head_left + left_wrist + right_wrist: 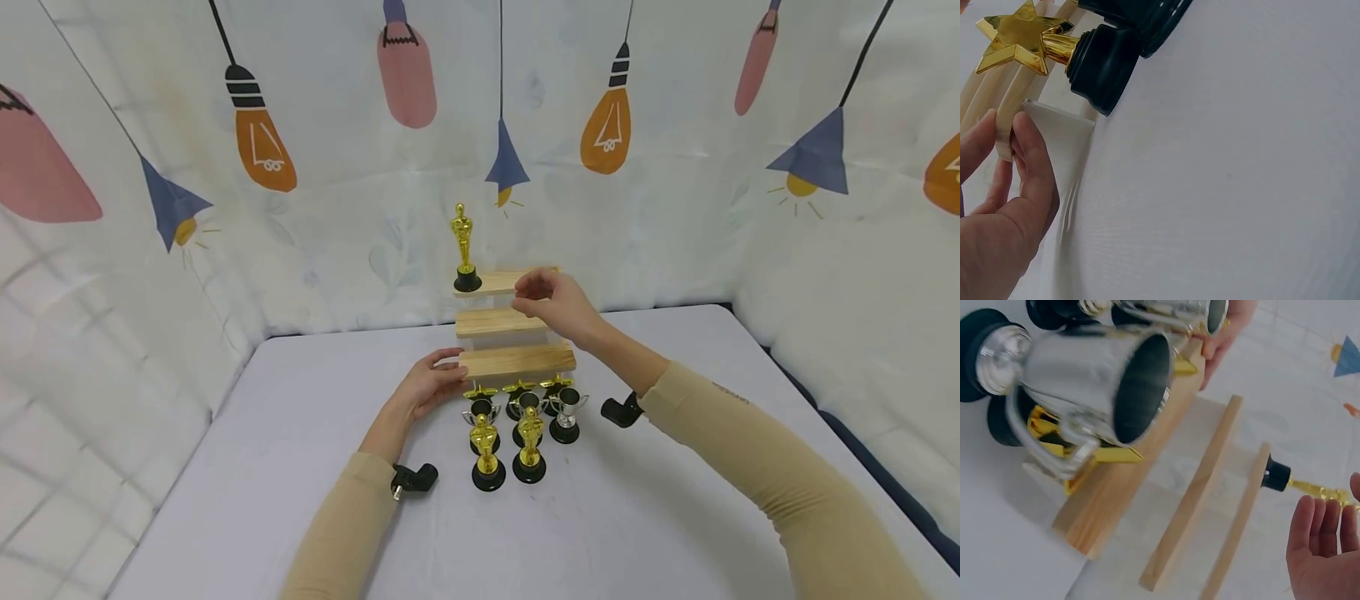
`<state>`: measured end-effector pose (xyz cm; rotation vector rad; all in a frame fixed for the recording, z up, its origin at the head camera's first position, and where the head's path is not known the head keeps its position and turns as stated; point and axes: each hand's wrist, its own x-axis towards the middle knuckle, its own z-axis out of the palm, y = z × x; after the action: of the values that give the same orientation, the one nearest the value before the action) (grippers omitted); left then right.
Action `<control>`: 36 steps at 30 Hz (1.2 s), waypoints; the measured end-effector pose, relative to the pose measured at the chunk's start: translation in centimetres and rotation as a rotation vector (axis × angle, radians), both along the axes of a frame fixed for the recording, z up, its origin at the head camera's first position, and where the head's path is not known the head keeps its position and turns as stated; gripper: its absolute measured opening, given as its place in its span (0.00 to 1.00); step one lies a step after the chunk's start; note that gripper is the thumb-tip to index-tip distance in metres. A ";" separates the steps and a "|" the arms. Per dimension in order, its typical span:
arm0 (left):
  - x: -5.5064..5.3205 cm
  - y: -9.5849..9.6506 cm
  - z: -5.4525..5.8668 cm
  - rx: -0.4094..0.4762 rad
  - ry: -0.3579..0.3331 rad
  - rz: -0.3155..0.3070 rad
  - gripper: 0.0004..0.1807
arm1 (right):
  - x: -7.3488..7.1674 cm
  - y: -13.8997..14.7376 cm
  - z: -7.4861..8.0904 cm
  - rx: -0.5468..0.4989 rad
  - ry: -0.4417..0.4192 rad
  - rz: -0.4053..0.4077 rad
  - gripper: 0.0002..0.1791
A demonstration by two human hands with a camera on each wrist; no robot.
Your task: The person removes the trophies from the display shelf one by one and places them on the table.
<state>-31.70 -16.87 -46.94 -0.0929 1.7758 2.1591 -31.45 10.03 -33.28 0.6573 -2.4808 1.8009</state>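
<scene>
My left hand (429, 385) pinches the left end of the lowest step of a wooden tiered stand (517, 362); the left wrist view shows thumb and fingers on either side of the board end (1007, 134). Raised near the right part of the top step, my right hand (557, 305) has loosely bent fingers and holds nothing. A gold figure trophy (462, 242) with a black base stands upright at the top step's left end. In front of the stand are two gold figure trophies (529, 437), silver cup trophies (568, 403) and gold star trophies (556, 384), partly hiding one another.
The stand and trophies are on a table with a white cloth (300, 467). Behind it hangs a white curtain (337, 233) printed with lamps and bulbs, with further curtain at both sides. Each wrist wears a black camera mount (415, 478).
</scene>
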 end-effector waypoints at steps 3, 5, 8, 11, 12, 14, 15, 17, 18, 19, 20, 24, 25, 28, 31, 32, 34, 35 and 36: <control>0.0 -0.1 0.0 -0.003 0.004 -0.006 0.32 | -1.3 -0.8 0.2 0.020 -0.003 -0.010 0.16; 0.1 -0.2 -0.1 -0.004 0.004 -0.011 0.32 | -2.1 -1.3 0.5 0.031 -0.014 -0.014 0.16; 0.1 -0.3 -0.1 -0.004 0.000 -0.012 0.33 | -3.1 -2.2 0.9 0.066 -0.026 -0.009 0.17; 0.1 -0.4 -0.2 -0.005 -0.003 -0.005 0.33 | -4.0 -2.9 1.3 0.099 -0.031 -0.001 0.19; 0.1 -0.5 -0.3 -0.005 -0.003 -0.003 0.33 | -4.3 -3.1 1.4 0.111 -0.032 -0.001 0.20; 0.1 -0.5 -0.3 -0.008 -0.002 -0.002 0.32 | -4.9 -3.5 1.5 0.133 -0.035 0.001 0.21; 0.1 -0.5 -0.3 -0.010 -0.001 -0.002 0.32 | -5.1 -3.6 1.5 0.141 -0.040 0.003 0.22; 0.1 -0.5 -0.3 -0.015 0.001 -0.004 0.32 | -5.6 -3.9 1.3 0.153 -0.051 0.009 0.23; 0.1 -0.5 -0.3 -0.013 0.000 -0.005 0.32 | -5.8 -4.0 1.2 0.157 -0.057 0.011 0.23; 0.1 -0.5 -0.3 -0.013 0.000 -0.005 0.32 | -6.0 -4.1 1.1 0.159 -0.062 0.012 0.24; 0.1 -0.5 -0.3 -0.011 0.000 -0.005 0.32 | -6.2 -4.3 1.0 0.157 -0.067 0.012 0.24; 0.1 -0.4 -0.4 -0.011 0.000 -0.009 0.32 | -7.0 -4.8 0.6 0.127 -0.084 -0.011 0.26; 0.1 -0.4 -0.4 -0.013 0.001 -0.011 0.32 | -7.1 -4.9 0.5 0.114 -0.088 -0.017 0.27; 0.1 -0.4 -0.3 -0.017 0.002 -0.017 0.32 | -7.5 -5.5 0.5 0.070 -0.106 -0.024 0.29; 0.1 -0.4 -0.2 -0.009 0.002 -0.016 0.32 | -7.6 -6.1 0.5 0.051 -0.121 -0.031 0.30; 0.0 -0.4 -0.2 -0.007 0.003 -0.016 0.32 | -7.7 -6.4 0.5 0.054 -0.123 -0.036 0.30; 0.0 -0.4 -0.1 -0.003 0.006 -0.016 0.32 | -7.8 -6.8 0.4 0.066 -0.124 -0.050 0.30; 0.0 -0.3 -0.1 -0.001 0.007 -0.017 0.32 | -7.8 -7.1 0.4 0.077 -0.122 -0.061 0.29; 0.0 -0.3 -0.1 -0.003 0.010 -0.018 0.32 | -7.9 -7.3 0.4 0.087 -0.120 -0.072 0.29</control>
<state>-31.69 -17.17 -47.07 -0.0663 1.7788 2.1483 -39.33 2.75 -32.93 0.4691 -2.6347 1.7666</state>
